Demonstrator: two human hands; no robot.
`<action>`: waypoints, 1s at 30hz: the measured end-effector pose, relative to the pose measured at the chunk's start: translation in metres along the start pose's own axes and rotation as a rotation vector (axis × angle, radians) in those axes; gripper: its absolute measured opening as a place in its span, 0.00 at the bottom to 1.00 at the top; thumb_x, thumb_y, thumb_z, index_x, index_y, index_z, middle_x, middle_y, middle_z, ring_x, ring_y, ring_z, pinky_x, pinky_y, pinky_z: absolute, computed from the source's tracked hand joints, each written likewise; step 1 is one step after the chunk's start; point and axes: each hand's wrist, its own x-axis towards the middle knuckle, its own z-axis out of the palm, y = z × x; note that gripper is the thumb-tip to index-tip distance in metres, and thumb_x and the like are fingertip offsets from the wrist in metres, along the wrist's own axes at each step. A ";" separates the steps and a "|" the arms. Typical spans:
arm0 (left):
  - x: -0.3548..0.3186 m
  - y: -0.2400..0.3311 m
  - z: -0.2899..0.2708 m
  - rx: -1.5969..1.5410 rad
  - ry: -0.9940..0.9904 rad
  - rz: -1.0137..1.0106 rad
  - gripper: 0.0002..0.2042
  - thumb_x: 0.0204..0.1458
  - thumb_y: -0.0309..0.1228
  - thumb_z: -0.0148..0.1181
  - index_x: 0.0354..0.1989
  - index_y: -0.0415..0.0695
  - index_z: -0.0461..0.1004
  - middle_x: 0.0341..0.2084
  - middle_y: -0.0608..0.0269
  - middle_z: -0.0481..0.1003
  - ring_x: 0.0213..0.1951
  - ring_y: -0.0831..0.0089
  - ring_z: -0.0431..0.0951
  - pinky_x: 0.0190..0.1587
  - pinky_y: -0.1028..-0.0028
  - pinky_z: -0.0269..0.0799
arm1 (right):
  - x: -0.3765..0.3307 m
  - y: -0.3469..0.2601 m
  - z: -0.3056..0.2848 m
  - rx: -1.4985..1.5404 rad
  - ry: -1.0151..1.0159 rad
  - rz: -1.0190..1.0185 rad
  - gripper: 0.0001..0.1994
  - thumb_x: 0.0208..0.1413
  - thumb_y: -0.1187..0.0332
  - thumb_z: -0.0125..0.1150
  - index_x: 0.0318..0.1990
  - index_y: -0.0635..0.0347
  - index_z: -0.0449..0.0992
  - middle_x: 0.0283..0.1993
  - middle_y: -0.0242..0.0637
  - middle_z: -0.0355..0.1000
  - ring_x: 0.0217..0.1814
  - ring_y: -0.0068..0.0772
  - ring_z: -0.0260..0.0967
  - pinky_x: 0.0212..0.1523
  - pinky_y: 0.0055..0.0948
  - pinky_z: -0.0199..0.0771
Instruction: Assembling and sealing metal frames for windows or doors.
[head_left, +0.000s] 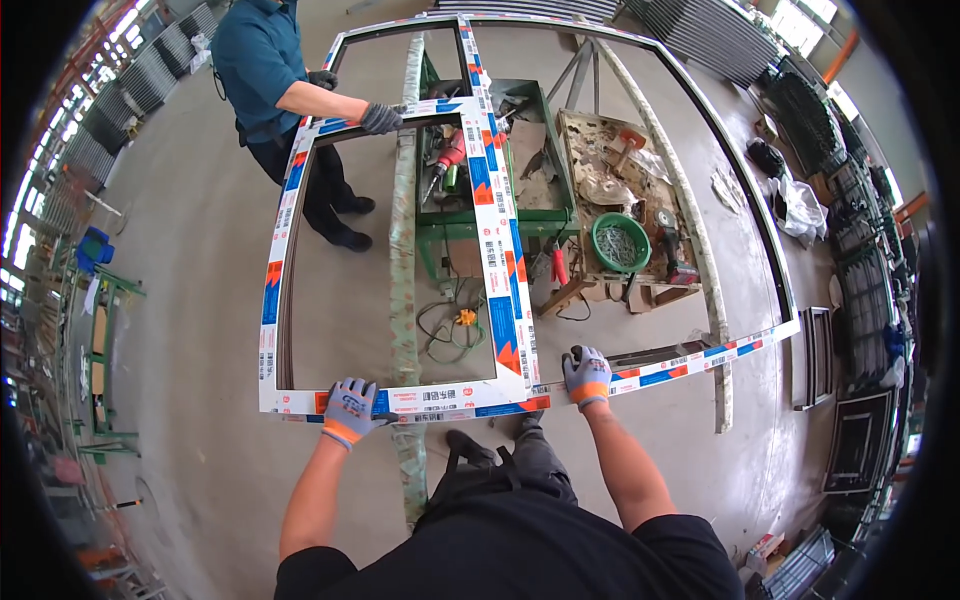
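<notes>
A white window sash frame (pixel 505 270), covered in blue and orange protective film, lies flat on top of a larger outer frame (pixel 700 356). My left hand (pixel 351 408), in a grey and orange glove, grips the near rail of the sash. My right hand (pixel 586 374), gloved the same way, holds the near rail of the larger frame just right of the sash's corner. Across from me a person in a blue shirt (pixel 258 60) holds the far rail with a gloved hand (pixel 381 118).
Both frames rest on two wrapped support beams (pixel 403 250). Beneath them stands a green bench (pixel 480 222) with a red drill (pixel 446 155), a green bowl of screws (pixel 621 242) and a wooden tray of tools (pixel 600 170). Stacked frames line the right wall (pixel 860 300).
</notes>
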 end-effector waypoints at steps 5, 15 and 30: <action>0.002 -0.001 0.005 -0.043 -0.061 -0.005 0.38 0.40 0.66 0.60 0.49 0.43 0.73 0.39 0.58 0.72 0.45 0.62 0.70 0.48 0.61 0.66 | -0.003 -0.004 -0.005 -0.038 0.029 -0.014 0.14 0.54 0.57 0.60 0.40 0.56 0.78 0.42 0.41 0.76 0.48 0.44 0.72 0.51 0.38 0.70; 0.018 -0.006 0.039 -0.151 -0.107 -0.068 0.32 0.44 0.60 0.61 0.47 0.44 0.72 0.43 0.54 0.70 0.49 0.56 0.69 0.51 0.58 0.66 | 0.010 -0.007 -0.001 -0.084 -0.044 -0.003 0.16 0.53 0.55 0.58 0.42 0.58 0.76 0.41 0.43 0.75 0.48 0.46 0.70 0.51 0.39 0.69; 0.066 0.030 0.061 -0.322 -0.159 -0.551 0.19 0.59 0.43 0.49 0.50 0.44 0.75 0.44 0.51 0.78 0.46 0.55 0.78 0.50 0.60 0.71 | 0.009 -0.009 0.004 -0.078 -0.083 0.042 0.15 0.55 0.55 0.57 0.40 0.57 0.78 0.43 0.40 0.76 0.49 0.43 0.71 0.51 0.39 0.69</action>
